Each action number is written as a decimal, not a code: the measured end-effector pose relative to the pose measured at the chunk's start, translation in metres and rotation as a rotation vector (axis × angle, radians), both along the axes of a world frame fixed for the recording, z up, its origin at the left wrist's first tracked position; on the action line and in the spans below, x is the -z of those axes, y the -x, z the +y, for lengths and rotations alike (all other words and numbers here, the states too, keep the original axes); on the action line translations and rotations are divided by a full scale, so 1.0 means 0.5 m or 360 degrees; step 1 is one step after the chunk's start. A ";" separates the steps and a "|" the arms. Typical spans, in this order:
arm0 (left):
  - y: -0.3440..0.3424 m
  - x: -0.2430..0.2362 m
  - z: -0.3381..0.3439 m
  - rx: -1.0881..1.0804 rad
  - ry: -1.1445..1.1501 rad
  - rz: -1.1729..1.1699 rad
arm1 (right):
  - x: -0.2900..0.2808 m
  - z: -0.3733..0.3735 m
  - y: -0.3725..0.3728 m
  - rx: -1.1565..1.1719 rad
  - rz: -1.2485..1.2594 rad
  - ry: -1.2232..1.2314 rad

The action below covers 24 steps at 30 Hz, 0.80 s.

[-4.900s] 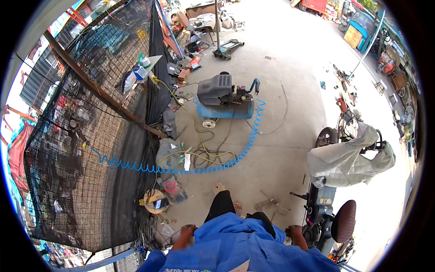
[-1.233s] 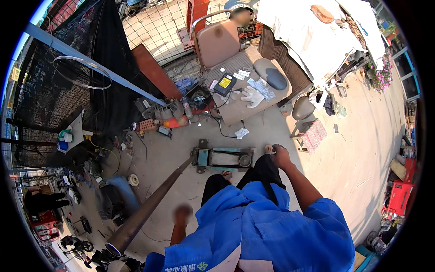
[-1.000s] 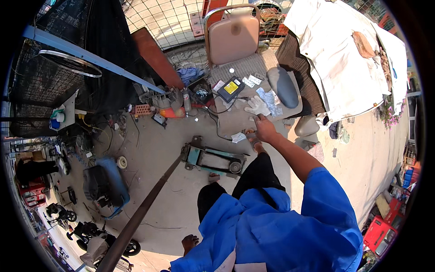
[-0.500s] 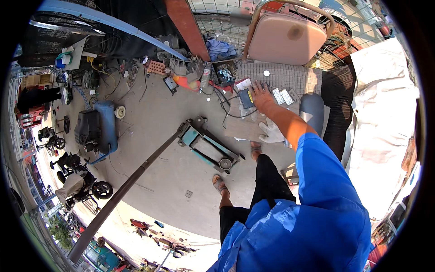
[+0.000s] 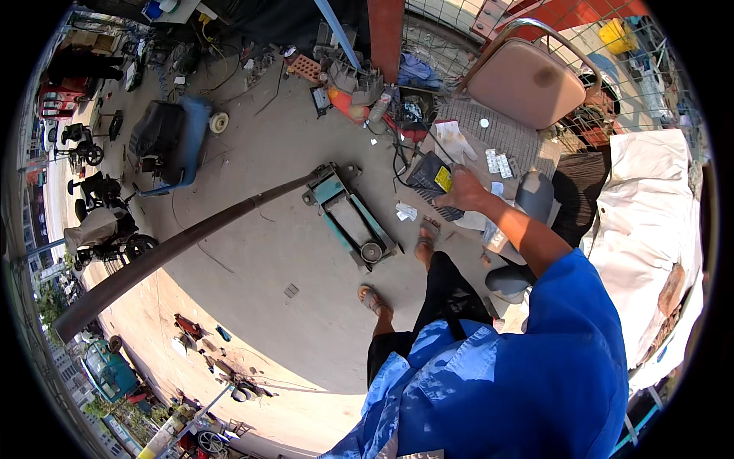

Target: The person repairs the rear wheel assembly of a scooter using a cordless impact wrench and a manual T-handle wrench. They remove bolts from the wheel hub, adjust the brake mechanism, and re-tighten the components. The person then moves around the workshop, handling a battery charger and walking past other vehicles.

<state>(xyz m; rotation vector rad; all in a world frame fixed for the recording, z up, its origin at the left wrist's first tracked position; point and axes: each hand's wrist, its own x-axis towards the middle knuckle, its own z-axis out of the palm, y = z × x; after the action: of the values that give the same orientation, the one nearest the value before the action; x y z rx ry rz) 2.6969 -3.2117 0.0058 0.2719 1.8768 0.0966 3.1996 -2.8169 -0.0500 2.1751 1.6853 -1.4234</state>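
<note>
My right hand [image 5: 465, 191] grips the near end of a black box-shaped electrical unit [image 5: 428, 174] with a yellow label and dark cables. The box is tilted over the left front edge of a low seat covered with grey striped cloth [image 5: 539, 149]. Beside it on the seat lie a crumpled white piece [image 5: 455, 140], perhaps a glove or paper, and small white packets [image 5: 498, 163]. Some white scraps [image 5: 406, 211] are on the floor just below the box. Of my left hand nothing shows.
A teal floor jack [image 5: 352, 218] with a long brown handle [image 5: 191, 249] stands left of my feet. Behind the seat rises a pinkish-brown chair back [image 5: 524, 83]. Cables and a clear bottle [image 5: 380, 105] clutter the far side. A blue compressor tank [image 5: 196, 130] stands farther left.
My right hand, spread over the seat beside the black box before, now grips the box, which has come nearer and tilted. The view has shifted, and the white glove is no longer under my forearm.
</note>
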 end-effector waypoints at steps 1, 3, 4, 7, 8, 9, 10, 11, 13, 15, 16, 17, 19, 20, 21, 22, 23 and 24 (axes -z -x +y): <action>0.013 0.000 -0.022 -0.0013 -0.0019 -0.0007 | -0.023 -0.023 0.026 0.0003 0.0170 0.0053; 0.033 0.007 -0.074 -0.0043 -0.0064 -0.0032 | -0.095 -0.079 0.096 -0.0011 0.0477 0.0007; 0.046 0.008 -0.104 -0.0045 -0.0081 -0.0044 | -0.146 -0.110 0.138 -0.0018 0.0616 -0.0097; 0.107 0.020 -0.183 0.0051 -0.0148 -0.0056 | -0.249 -0.239 0.243 0.0043 0.0823 -0.0135; 0.122 0.040 -0.221 0.0105 -0.0201 -0.0075 | -0.296 -0.265 0.289 -0.0040 0.1041 -0.0194; 0.149 0.045 -0.265 0.0213 -0.0241 -0.0058 | -0.319 -0.309 0.319 -0.0125 0.1070 -0.0210; 0.181 0.063 -0.294 0.0503 -0.0355 -0.0022 | -0.351 -0.339 0.351 -0.0107 0.1241 -0.0169; 0.205 0.079 -0.326 0.0777 -0.0477 0.0015 | -0.397 -0.366 0.397 -0.0090 0.1399 -0.0107; 0.251 0.113 -0.364 0.1067 -0.0754 0.0110 | -0.471 -0.407 0.483 -0.0144 0.1599 -0.0099; 0.295 0.146 -0.378 0.0931 -0.0987 0.0206 | -0.510 -0.434 0.576 -0.0305 0.1708 -0.0075; 0.305 0.103 -0.304 0.0422 -0.0816 0.0013 | -0.517 -0.470 0.592 -0.0192 0.1744 -0.0043; 0.293 0.042 -0.250 -0.0248 -0.0730 -0.0028 | -0.527 -0.487 0.628 -0.0211 0.1819 0.0031; 0.295 -0.036 -0.189 -0.0427 -0.0817 0.0011 | -0.531 -0.515 0.708 -0.0443 0.1779 0.0062; 0.307 -0.053 -0.179 -0.0572 -0.0873 -0.0111 | -0.534 -0.525 0.747 -0.0546 0.1776 0.0098; 0.316 -0.074 -0.165 -0.0689 -0.0941 -0.0230 | -0.538 -0.533 0.777 -0.0636 0.1779 0.0120; 0.321 -0.112 -0.145 -0.0852 -0.1006 -0.0324 | -0.543 -0.535 0.805 -0.0735 0.1823 0.0154; 0.336 -0.099 -0.147 -0.1036 -0.1000 -0.0595 | -0.543 -0.539 0.830 -0.0807 0.1806 0.0203; 0.342 -0.101 -0.150 -0.1252 -0.1039 -0.0896 | -0.547 -0.540 0.861 -0.0908 0.1774 0.0243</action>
<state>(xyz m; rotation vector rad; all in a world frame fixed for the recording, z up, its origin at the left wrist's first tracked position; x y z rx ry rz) 2.5257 -3.2868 0.0564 -0.0746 1.2425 1.2037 2.7690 -3.0869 0.2236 0.6047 2.0223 -2.5734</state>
